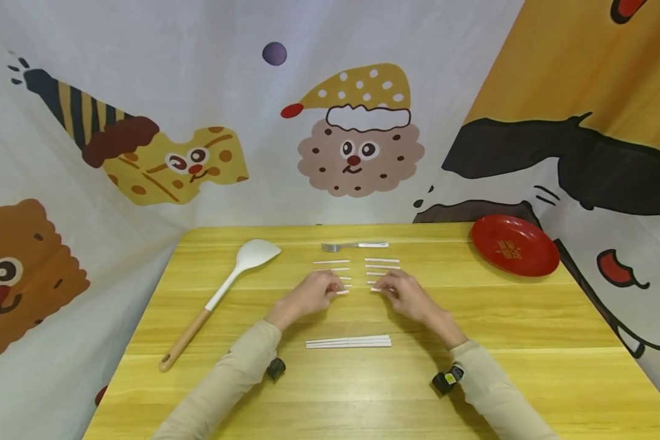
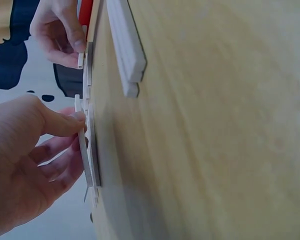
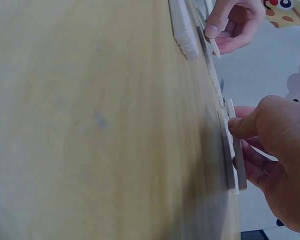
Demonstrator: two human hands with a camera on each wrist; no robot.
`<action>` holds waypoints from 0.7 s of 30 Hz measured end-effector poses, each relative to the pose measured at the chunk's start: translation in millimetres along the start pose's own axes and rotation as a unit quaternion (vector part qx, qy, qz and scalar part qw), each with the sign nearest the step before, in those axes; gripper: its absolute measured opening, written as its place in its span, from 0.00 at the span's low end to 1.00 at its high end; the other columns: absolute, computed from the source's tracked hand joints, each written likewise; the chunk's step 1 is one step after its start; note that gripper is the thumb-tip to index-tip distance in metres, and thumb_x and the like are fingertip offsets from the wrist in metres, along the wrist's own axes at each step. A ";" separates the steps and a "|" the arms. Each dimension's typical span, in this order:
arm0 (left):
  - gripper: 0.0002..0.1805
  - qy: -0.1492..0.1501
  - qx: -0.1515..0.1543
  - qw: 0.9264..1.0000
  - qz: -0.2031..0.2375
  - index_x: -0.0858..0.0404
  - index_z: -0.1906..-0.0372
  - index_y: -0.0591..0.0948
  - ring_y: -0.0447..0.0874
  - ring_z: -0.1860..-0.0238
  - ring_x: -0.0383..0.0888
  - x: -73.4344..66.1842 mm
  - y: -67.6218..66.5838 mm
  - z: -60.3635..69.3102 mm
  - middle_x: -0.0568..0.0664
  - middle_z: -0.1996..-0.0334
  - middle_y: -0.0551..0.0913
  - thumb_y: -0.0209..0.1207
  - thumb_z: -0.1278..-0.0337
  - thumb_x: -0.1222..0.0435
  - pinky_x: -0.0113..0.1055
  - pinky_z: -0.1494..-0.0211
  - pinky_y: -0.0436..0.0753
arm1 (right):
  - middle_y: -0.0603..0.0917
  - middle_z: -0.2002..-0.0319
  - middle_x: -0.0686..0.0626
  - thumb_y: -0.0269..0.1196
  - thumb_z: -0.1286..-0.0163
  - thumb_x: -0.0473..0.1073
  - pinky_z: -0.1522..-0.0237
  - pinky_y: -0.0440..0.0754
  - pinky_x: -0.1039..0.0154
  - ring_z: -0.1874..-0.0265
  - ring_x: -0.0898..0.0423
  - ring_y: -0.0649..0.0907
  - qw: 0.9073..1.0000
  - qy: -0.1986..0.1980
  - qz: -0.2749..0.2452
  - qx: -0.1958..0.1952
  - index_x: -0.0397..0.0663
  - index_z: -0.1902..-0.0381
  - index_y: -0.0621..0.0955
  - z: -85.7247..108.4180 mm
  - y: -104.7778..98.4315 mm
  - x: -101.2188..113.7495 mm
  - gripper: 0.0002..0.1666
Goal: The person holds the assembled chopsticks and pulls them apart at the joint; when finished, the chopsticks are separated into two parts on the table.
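Observation:
My left hand [image 1: 312, 294] pinches a thin white strip [image 2: 84, 155] between thumb and fingers, at the near end of a left column of white strips [image 1: 332, 262]. Across from it, my right hand [image 1: 412, 297] pinches another white strip [image 3: 239, 165] at the near end of the right column of strips [image 1: 382, 260]. Both held strips look just above the table in the wrist views. The columns lie in parallel rows with a gap between them; my fingers partly cover the nearer rows. Closer to me, several longer white strips [image 1: 348, 342] lie side by side.
A fork [image 1: 354, 245] with a white handle lies beyond the columns. On the left is a white turner [image 1: 255, 253] with a wooden handle. A red plate [image 1: 533, 260] sits at the table's back right. A cartoon-printed cloth [image 1: 198, 36] hangs behind the wooden table [image 1: 363, 397].

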State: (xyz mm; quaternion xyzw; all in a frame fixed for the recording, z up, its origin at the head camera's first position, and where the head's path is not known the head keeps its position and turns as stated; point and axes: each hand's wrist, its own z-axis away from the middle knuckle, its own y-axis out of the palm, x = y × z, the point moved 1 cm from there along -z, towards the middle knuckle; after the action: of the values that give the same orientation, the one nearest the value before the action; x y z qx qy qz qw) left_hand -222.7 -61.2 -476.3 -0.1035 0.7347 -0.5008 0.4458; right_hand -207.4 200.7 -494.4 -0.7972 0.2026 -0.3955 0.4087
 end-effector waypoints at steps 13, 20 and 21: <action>0.09 0.016 0.023 1.000 -0.008 0.62 0.58 0.88 0.81 0.61 0.42 4.6 4.1 -0.8 0.52 0.64 0.85 0.64 0.39 0.75 0.29 0.57 0.82 | 0.85 0.62 0.50 0.67 0.36 0.26 0.60 0.85 0.64 0.64 0.58 0.83 1.000 -0.006 0.007 0.029 0.46 0.59 0.88 2.4 2.6 -1.1 0.13; 0.07 0.027 0.015 0.999 -0.018 0.62 0.58 0.87 0.81 0.61 0.42 3.9 6.8 -1.4 0.50 0.65 0.84 0.64 0.38 0.74 0.30 0.57 0.82 | 0.85 0.61 0.49 0.67 0.36 0.27 0.58 0.86 0.63 0.62 0.57 0.84 0.999 -0.007 0.017 0.035 0.45 0.58 0.87 2.0 1.7 0.3 0.12; 0.08 0.027 0.015 0.999 -0.018 0.62 0.58 0.87 0.81 0.61 0.42 3.6 7.1 -1.2 0.50 0.65 0.84 0.63 0.38 0.74 0.30 0.57 0.82 | 0.85 0.61 0.49 0.67 0.36 0.27 0.57 0.86 0.62 0.62 0.56 0.84 0.999 -0.007 0.018 0.036 0.45 0.58 0.87 2.0 1.9 0.4 0.12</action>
State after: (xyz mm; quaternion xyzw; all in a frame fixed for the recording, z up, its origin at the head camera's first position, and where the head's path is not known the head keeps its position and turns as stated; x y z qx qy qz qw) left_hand -223.6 -59.2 -484.1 -0.0964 0.7366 -0.5225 0.4185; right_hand -205.5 200.3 -496.4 -0.7807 0.1995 -0.3898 0.4459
